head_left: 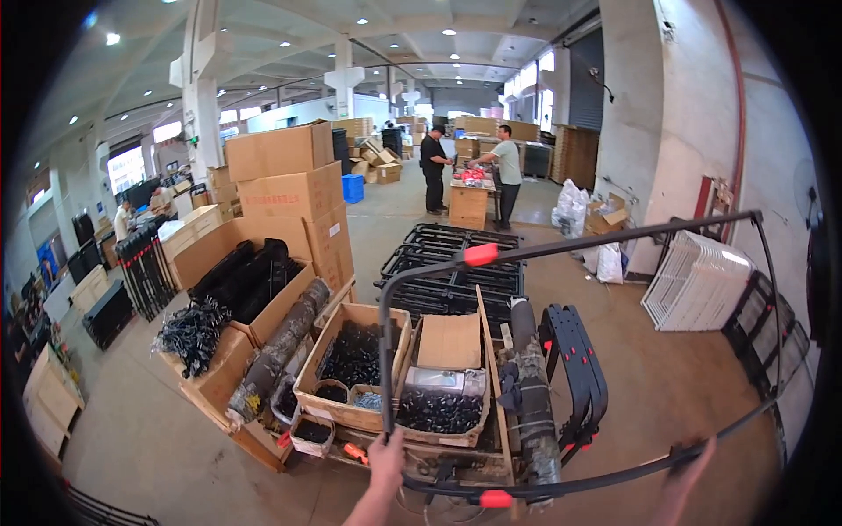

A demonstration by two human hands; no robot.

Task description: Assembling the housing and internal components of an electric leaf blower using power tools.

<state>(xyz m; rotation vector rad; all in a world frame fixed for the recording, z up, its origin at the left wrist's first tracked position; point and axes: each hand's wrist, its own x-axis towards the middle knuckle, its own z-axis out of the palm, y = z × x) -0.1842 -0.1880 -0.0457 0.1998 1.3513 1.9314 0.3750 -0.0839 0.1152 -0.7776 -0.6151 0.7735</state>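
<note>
A large black tubular frame (387,368) with rounded corners is held up in front of me, tilted, its far end reaching to the right. Red sleeves sit on its upper and lower bars. My left hand (386,458) is closed round the lower part of its left side. At the lower bar, farther right, my right hand (688,469) grips the frame, its fingers partly hidden by the bar. Behind the frame's left side is a wooden box (326,405) of small black parts. Beside it, a second box (436,437) holds more black parts and a cardboard piece.
Padded rolls (285,351) flank the bench; the right one (532,394) stands near black bent tube parts (574,368). Black frames (447,263) are stacked beyond. Cartons (289,197) rise at left, white frames (697,285) lean right. Two people stand at a wooden workbench (471,209).
</note>
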